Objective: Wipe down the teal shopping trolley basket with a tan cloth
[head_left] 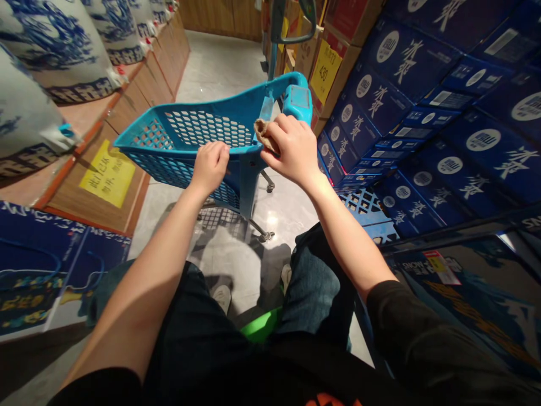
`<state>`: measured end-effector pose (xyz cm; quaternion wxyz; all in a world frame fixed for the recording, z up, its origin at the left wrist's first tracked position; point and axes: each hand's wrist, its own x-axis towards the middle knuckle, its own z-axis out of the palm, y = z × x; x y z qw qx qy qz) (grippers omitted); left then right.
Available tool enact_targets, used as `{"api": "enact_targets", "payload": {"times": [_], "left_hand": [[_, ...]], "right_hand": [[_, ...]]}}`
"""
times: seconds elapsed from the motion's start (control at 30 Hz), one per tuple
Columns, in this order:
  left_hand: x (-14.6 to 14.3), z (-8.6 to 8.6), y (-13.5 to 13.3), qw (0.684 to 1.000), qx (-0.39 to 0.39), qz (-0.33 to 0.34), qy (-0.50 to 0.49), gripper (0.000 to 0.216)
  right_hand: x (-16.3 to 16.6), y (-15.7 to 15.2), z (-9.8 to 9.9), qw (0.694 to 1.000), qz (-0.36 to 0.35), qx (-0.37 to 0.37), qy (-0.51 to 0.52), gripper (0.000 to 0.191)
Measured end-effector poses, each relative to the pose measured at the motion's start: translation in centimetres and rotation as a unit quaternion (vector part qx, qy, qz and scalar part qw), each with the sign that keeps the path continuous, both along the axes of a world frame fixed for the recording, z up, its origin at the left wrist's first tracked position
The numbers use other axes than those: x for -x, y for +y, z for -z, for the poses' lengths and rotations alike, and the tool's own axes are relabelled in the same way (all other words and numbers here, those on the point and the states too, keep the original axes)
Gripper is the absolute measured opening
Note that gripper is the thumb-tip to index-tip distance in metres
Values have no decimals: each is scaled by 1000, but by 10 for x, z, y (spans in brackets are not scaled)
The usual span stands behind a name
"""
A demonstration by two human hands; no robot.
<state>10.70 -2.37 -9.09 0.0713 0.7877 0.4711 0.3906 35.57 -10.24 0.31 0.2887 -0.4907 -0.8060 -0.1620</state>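
A blue plastic shopping cart (163,156) with lattice walls stands in front of me, turned sideways. My left hand (210,166) is closed over the near rim of its basket. In my right hand (296,148) is a crumpled brown cloth (262,133), held at the cart's upper corner beside the blue handle piece (298,100). Most of the cloth is hidden under my fingers. Below the basket, the cart's casters (266,235) rest on the floor.
Stacked blue boxes (380,101) rise on the right, above a light-blue lattice pallet (367,211). Large blue-and-white jars (54,45) line a wooden counter (80,194) on the left. Cardboard boxes (332,73) stand behind the cart. Something bright green (262,324) shows between my legs.
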Motion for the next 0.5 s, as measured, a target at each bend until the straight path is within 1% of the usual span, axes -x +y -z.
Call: {"api": "enact_targets", "payload": {"times": [0.1,0.2,0.27,0.37,0.43,0.5], "left_hand": [[5,-11,-6,1000,18,11,16,49],[7,-21,-10,998,43,37,30,44],[9,-25,-11,997,48,43,31,43],[12,-25,-10,998,44,38,24,41],[16,-25,-10,998,46,33,22,40],[21,-25,-10,998,50,27,20,40]], "right_hand": [[-27,11,0,999,-11,0,31,13],[-48,23,9,996,-1,-28,84,20],[-45,24,16,994,-10,-50,95,22],[-25,13,24,994,-48,-56,77,22],[-15,6,25,993,-89,-50,67,25],[-17,5,24,987,-136,-58,68,28]]}}
